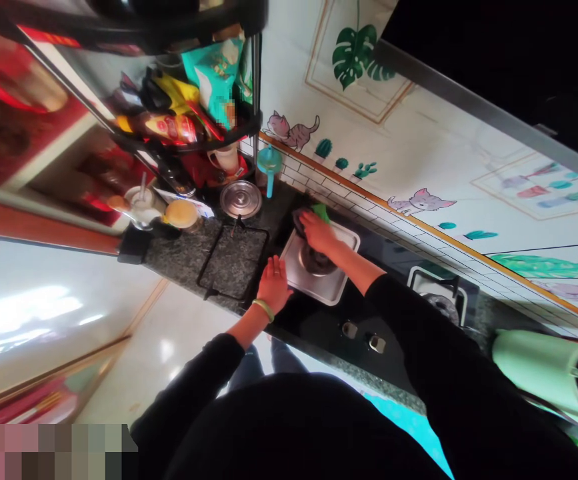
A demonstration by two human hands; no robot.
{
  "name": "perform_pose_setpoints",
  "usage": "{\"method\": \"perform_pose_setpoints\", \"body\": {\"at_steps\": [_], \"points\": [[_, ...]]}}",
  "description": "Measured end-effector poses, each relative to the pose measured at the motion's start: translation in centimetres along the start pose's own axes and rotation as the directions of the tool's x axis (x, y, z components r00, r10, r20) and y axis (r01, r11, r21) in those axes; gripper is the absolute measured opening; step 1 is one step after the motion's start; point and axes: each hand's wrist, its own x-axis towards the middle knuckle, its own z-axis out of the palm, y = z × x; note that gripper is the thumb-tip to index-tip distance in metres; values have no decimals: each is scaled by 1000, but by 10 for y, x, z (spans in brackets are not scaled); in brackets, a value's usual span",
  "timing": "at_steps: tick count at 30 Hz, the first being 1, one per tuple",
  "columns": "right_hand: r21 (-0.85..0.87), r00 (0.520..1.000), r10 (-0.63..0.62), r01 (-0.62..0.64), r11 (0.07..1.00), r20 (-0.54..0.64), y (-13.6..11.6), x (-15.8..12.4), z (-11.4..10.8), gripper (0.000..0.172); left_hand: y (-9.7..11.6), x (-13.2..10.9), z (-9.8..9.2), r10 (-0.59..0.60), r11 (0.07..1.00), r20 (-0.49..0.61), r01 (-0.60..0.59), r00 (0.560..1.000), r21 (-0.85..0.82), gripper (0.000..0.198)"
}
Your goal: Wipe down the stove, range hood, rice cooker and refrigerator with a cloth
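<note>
Dark cloth (299, 221) held under bent fingers of the right hand (317, 232), at the edge of the metal drip tray (337, 288); burner (319, 264) seated in tray. Left hand (273, 288) spread, nothing gripped, placed near the tray. On the surface (179, 253), a spoon (143, 185) is stood in a pale cup (139, 205), beside a yellow-topped jar (181, 213). Green canister (533, 363) tipped sideways, dark mouth, contents not discernible.

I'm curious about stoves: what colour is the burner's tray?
The tray is silvery grey, seen in the head view.
</note>
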Motion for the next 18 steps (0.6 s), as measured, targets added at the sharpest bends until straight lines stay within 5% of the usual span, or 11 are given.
{"method": "perform_pose_setpoints", "body": {"at_steps": [5,9,14,18], "points": [[-79,998,58,-58,995,-4,-27,5,4,48,-1,1,0,-1,1000,-13,2,1000,15,99],[-155,979,203,-203,967,-21,-12,20,-11,49,-1,2,1,2,999,-26,0,1000,54,98],[-148,950,311,-305,941,18,37,-43,-38,51,-2,1,0,5,997,-23,-3,1000,81,96],[-169,917,397,-389,906,19,41,-72,-44,56,-1,1,-1,7,997,-26,-6,1000,71,97]]}}
